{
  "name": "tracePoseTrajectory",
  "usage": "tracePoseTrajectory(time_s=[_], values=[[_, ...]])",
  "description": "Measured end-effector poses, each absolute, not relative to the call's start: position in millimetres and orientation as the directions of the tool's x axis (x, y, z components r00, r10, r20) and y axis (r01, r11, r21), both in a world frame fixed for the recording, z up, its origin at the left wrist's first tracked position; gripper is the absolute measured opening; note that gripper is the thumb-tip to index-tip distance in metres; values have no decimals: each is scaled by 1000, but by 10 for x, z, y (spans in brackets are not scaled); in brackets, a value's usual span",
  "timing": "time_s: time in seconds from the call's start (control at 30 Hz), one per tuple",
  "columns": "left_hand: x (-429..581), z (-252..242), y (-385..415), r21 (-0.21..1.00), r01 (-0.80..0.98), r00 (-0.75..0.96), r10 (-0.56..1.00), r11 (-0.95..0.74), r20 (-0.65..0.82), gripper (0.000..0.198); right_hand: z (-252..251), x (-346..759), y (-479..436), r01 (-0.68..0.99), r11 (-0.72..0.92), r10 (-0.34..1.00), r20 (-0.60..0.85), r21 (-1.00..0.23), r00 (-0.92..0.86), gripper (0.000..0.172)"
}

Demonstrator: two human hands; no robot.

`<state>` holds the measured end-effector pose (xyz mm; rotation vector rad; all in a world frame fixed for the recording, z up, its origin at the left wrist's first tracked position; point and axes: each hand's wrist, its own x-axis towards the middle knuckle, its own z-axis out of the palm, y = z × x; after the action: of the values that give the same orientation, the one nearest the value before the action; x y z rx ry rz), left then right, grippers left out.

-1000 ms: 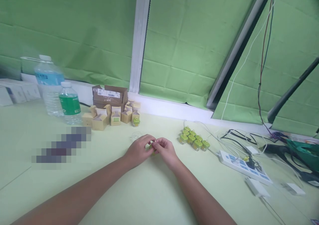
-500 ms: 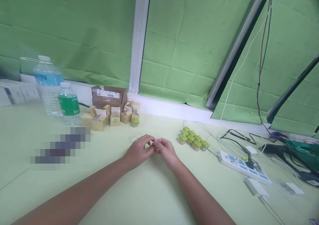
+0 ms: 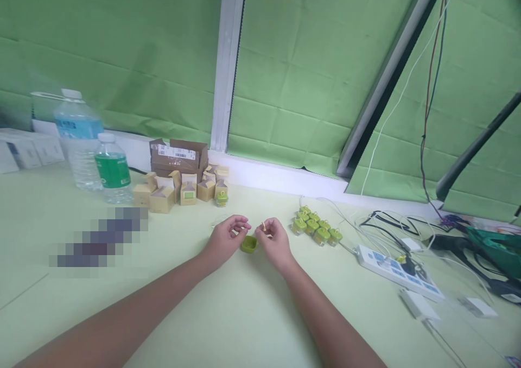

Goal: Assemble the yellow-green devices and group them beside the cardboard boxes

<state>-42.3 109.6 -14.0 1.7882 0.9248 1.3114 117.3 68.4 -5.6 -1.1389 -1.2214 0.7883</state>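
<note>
A small green square lid point(image 3: 248, 243) lies hollow side up on the table between my hands. My left hand point(image 3: 226, 239) is just left of it, fingers loosely bent and thumb apart, with nothing seen in them. Pinched between the thumb and fingers of my right hand point(image 3: 275, 243) is a small pale-yellow piece point(image 3: 264, 226); its full shape is hidden. Part of a clear plastic piece point(image 3: 218, 221) shows behind my left hand. To the right stand several small clear jars with green lids point(image 3: 312, 226), grouped close together.
Opened small cardboard boxes point(image 3: 161, 198) stand at the back left before a brown carton point(image 3: 179, 159), beside another green-lidded jar point(image 3: 222, 198). Two water bottles point(image 3: 113, 171) stand farther left. A white power strip point(image 3: 396, 273) and tangled cables lie right. Green blinds point(image 3: 293, 75) hang behind.
My hands have moved apart, uncovering the green lid between them. The small yellow piece now shows in my right fingers, and my left fingers have loosened.
</note>
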Motion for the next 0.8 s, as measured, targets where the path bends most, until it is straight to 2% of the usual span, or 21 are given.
tracePoseTrajectory(time_s=[0.13,0.43,0.63,0.8], values=[[-423,-124,1073,890,125,240,884,-438,401,27,-66,1150,639,264,341,907,390,-902,161,21],[-433,-101,1013,859,207,276,871,-468,407,25,-57,1151,612,454,375,873,472,-808,120,14],[-400,-72,980,912,124,278,896,-391,346,26,-88,1172,615,586,401,839,539,-704,72,11],[-379,-70,975,943,20,286,906,-331,312,31,-57,1160,592,602,388,836,542,-698,89,12]])
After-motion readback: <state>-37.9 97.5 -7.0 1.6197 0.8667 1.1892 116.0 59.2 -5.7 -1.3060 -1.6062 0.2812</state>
